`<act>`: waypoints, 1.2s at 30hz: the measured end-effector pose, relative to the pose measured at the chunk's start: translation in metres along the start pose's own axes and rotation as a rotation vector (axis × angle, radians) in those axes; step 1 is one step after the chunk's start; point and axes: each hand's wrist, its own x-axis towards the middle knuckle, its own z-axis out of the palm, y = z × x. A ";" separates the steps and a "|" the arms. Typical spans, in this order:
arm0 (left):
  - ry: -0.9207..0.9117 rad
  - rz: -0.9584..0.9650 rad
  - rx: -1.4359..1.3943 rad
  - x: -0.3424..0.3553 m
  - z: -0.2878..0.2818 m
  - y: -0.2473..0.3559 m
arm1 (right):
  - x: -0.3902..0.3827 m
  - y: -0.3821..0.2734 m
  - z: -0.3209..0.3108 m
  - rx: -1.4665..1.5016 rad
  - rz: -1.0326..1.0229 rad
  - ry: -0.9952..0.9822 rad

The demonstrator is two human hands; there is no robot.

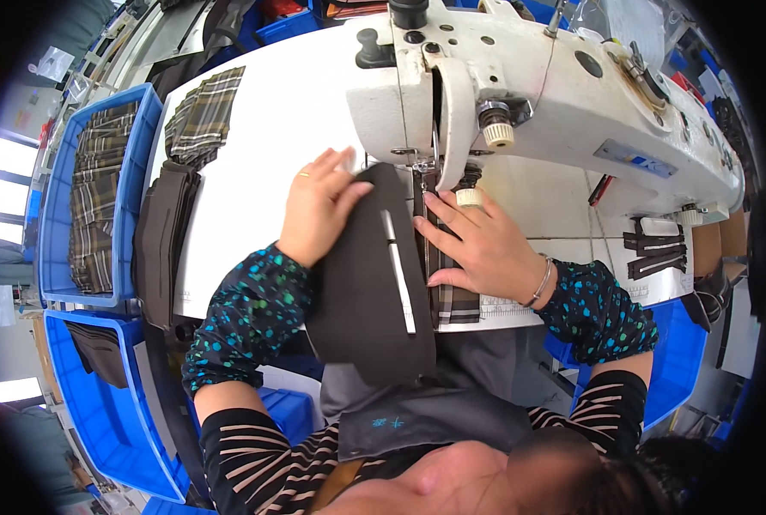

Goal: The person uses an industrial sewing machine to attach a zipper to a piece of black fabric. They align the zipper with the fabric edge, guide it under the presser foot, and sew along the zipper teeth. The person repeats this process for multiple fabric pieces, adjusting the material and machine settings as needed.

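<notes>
- Key relation: dark panel (357, 300) between both hands, right of left hand (319, 210), just left of right hand (495, 257).
- Long axis: roughly fore-aft, from needle side down toward lap; far end level with left fingers, near end well below both hands, past table edge.
- Slit (401, 283) lengthwise in panel, closer to right hand's side; far end leaning slightly left. White showing through.
- Nearer hand: left, in contact at panel's far left edge. Right fingertips just beside panel's right edge; actual contact there, cannot tell.
- Left hand: thumb over panel edge, fingers bent alongside. True pinch or light touch: cannot tell, fingertip undersides hidden.
- Right hand: fingers spread, palm down, pressed over plaid piece (460, 307) and narrow dark strip beside panel. No pinch visible.
- Strip and plaid: also fore-aft, nearly parallel to panel's right edge; far end at presser foot (423, 169), just beyond right index finger.
- Offset to judge by: panel edge versus strip line, small gap or overlap near right fingertips. Which one, cannot tell.
- Left of left hand, well apart: dark stack (164, 240), plaid stack (203, 112).
</notes>
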 end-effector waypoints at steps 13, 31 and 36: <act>-0.320 0.388 -0.437 0.001 0.009 0.054 | -0.004 0.005 0.006 0.014 0.006 0.008; -0.153 0.338 -0.028 -0.005 -0.014 0.034 | 0.000 0.001 -0.004 0.019 0.000 -0.036; -0.091 0.130 -0.083 0.006 0.015 0.049 | -0.001 0.000 -0.002 0.068 0.035 -0.068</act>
